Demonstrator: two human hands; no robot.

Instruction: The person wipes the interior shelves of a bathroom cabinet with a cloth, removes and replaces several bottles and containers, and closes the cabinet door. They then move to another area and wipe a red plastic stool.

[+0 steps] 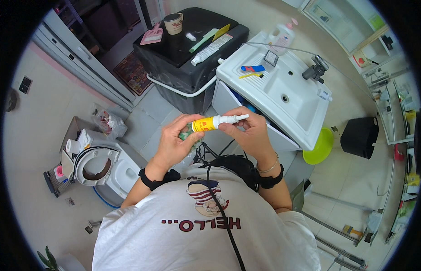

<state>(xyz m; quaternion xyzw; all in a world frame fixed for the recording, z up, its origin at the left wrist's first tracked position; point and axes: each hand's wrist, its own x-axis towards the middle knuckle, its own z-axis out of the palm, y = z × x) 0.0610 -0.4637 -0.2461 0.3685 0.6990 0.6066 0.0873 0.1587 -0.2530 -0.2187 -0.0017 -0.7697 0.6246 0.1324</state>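
Observation:
A small white bottle with a yellow label and a thin nozzle (205,124) lies level between my hands, its nozzle pointing right. My left hand (178,137) grips the labelled base end between thumb and fingers. At the nozzle end, my right hand (249,130) holds the white collar with thumb and fingertips. Something green and white (186,132) shows beside my left hand, partly hidden by it; I cannot tell what it is. Black cables hang below the bottle in front of my shirt.
Ahead, a black lidded bin (183,74) carries a mug (173,23), a tube (210,50) and a pink dustpan (153,35). A white sink (300,125) stands to its right, near a lime-green basin (319,149) and a black bin (359,137). The toilet (124,174) is at left.

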